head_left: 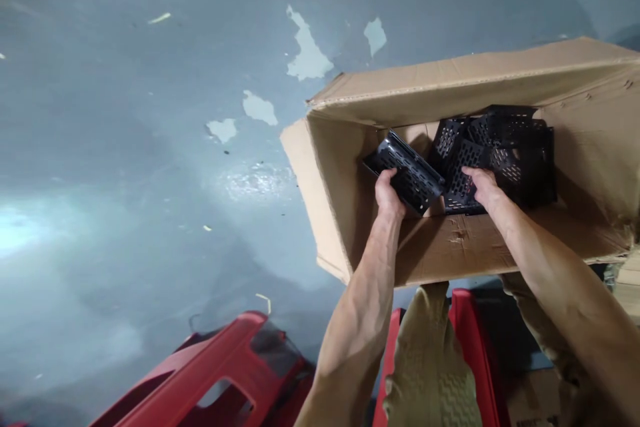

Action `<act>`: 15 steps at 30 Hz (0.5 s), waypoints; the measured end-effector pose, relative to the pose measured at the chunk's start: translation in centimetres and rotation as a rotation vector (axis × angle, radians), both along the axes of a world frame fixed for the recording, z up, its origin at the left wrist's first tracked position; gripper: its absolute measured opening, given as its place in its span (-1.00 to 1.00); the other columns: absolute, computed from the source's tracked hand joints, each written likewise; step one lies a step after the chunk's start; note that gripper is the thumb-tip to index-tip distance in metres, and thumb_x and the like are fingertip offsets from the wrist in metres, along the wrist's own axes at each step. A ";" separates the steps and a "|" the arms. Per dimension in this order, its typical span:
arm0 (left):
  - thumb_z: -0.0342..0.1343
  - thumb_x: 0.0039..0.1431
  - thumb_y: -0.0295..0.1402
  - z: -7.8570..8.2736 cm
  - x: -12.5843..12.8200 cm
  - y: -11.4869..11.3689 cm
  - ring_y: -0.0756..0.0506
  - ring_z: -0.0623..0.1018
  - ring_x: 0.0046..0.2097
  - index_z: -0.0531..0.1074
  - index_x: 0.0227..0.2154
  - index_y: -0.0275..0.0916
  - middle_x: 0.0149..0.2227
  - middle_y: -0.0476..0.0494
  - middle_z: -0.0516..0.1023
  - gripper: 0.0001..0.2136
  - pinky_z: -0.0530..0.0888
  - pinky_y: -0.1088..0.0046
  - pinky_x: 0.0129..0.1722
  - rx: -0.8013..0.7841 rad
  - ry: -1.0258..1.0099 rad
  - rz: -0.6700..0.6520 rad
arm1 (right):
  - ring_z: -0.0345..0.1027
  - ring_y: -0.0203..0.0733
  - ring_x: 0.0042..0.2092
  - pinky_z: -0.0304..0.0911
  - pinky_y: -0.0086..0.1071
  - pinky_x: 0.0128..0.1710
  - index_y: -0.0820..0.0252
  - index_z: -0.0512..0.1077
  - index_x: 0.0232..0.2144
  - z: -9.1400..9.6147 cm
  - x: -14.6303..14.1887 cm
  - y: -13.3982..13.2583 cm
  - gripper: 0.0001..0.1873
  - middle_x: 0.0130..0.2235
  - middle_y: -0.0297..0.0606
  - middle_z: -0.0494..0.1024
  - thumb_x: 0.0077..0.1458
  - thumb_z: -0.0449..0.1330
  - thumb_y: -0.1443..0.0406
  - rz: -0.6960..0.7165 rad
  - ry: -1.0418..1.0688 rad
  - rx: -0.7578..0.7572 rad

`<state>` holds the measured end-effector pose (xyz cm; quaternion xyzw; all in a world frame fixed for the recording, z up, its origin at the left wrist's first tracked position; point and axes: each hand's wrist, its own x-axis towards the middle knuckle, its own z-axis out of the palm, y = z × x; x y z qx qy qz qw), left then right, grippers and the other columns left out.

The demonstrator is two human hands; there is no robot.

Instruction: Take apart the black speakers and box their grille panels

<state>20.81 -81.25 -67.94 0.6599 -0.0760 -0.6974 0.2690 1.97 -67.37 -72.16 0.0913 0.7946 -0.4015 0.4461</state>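
An open cardboard box (450,90) lies on its side, and both my arms reach into it. My left hand (389,192) is shut around the lower edge of a black slotted plastic panel (407,170), which is tilted and apart from the rest. My right hand (481,187) has its fingers hooked on the edge of a black slotted plastic crate (465,160). This crate belongs to a dark heap of similar perforated pieces (520,153) at the back of the box. Shadow hides how the pieces in the heap fit together.
Red plastic pieces (215,373) lie on the grey, paint-chipped concrete floor (150,147) at the bottom left, and another red piece (467,340) stands below the box. Between them is a tan item with ribbed tread (430,367). More cardboard (533,400) sits at the lower right.
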 end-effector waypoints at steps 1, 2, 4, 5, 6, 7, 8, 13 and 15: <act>0.30 0.07 -0.23 1.0 0.7 0.1 -0.26 0.70 -0.15 0.56 -0.24 -0.28 -0.31 -0.21 0.66 -0.75 0.69 0.23 -0.12 0.014 0.015 -0.035 | 0.46 -0.12 -0.37 0.49 -0.25 -0.34 0.16 0.44 -0.26 0.2 0.1 -0.3 -0.75 -0.41 -0.29 0.57 0.01 0.37 0.24 -0.014 -0.024 0.017; 0.33 0.05 -0.23 1.9 1.4 0.2 -0.29 0.71 -0.14 0.57 -0.24 -0.29 -0.32 -0.22 0.67 -0.73 0.70 0.20 -0.12 0.026 0.028 -0.074 | 0.46 -0.13 -0.37 0.48 -0.27 -0.34 0.16 0.44 -0.28 0.5 0.2 -0.6 -0.77 -0.41 -0.29 0.57 0.01 0.37 0.26 -0.016 -0.034 0.036; 0.35 0.03 -0.24 3.4 2.2 0.2 -0.31 0.72 -0.16 0.58 -0.23 -0.31 -0.34 -0.23 0.66 -0.72 0.71 0.16 -0.13 0.067 0.041 -0.148 | 0.49 -0.15 -0.32 0.49 -0.29 -0.27 0.16 0.46 -0.24 1.4 0.7 -0.8 -0.77 -0.35 -0.30 0.60 0.01 0.35 0.29 -0.005 -0.027 0.052; 0.36 0.03 -0.26 3.9 2.3 0.1 -0.31 0.72 -0.19 0.58 -0.23 -0.31 -0.35 -0.23 0.66 -0.72 0.71 0.14 -0.14 0.097 0.045 -0.183 | 0.51 -0.14 -0.27 0.50 -0.30 -0.21 0.16 0.47 -0.20 2.0 0.9 -0.8 -0.74 -0.31 -0.30 0.62 0.01 0.35 0.30 0.010 -0.014 0.052; 0.35 0.02 -0.27 4.2 2.2 0.0 -0.31 0.71 -0.21 0.58 -0.23 -0.32 -0.36 -0.23 0.66 -0.72 0.71 0.12 -0.15 0.130 0.051 -0.220 | 0.52 -0.14 -0.22 0.50 -0.28 -0.14 0.16 0.47 -0.16 2.8 1.2 -0.7 -0.69 -0.27 -0.30 0.63 -0.01 0.35 0.32 0.029 0.002 0.052; 0.35 0.01 -0.29 4.5 1.9 0.0 -0.30 0.71 -0.23 0.58 -0.23 -0.33 -0.37 -0.23 0.66 -0.73 0.71 0.10 -0.15 0.160 0.058 -0.258 | 0.53 -0.13 -0.18 0.49 -0.26 -0.07 0.16 0.47 -0.11 3.6 1.5 -0.5 -0.62 -0.24 -0.31 0.64 -0.02 0.37 0.32 0.059 0.023 0.046; 0.35 0.00 -0.31 4.7 1.5 0.0 -0.30 0.70 -0.25 0.57 -0.23 -0.33 -0.37 -0.23 0.65 -0.73 0.70 0.09 -0.14 0.186 0.067 -0.298 | 0.53 -0.11 -0.14 0.48 -0.24 0.00 0.16 0.46 -0.04 4.6 1.8 -0.3 -0.54 -0.20 -0.31 0.65 -0.03 0.39 0.32 0.109 0.043 0.026; 0.42 -0.13 -0.38 5.3 -0.5 1.0 -0.29 0.71 -0.07 0.54 0.01 -0.22 -0.18 -0.15 0.70 -0.46 0.63 0.03 0.10 0.048 0.157 -0.392 | 0.53 -0.02 0.11 0.38 -0.11 0.22 -0.01 0.46 0.18 9.1 3.5 0.0 -0.43 0.04 -0.28 0.67 0.27 0.26 -0.13 0.395 -0.013 -0.256; 0.49 -0.17 -0.38 5.4 -0.6 1.5 -0.27 0.67 0.09 0.48 0.15 -0.09 -0.02 -0.10 0.70 -0.29 0.55 0.06 0.23 -0.087 0.195 -0.376 | 0.50 0.02 0.18 0.37 -0.10 0.25 -0.01 0.52 0.14 10.0 4.1 -0.3 -0.31 0.09 -0.24 0.67 0.29 0.10 -0.31 0.379 -0.063 -0.315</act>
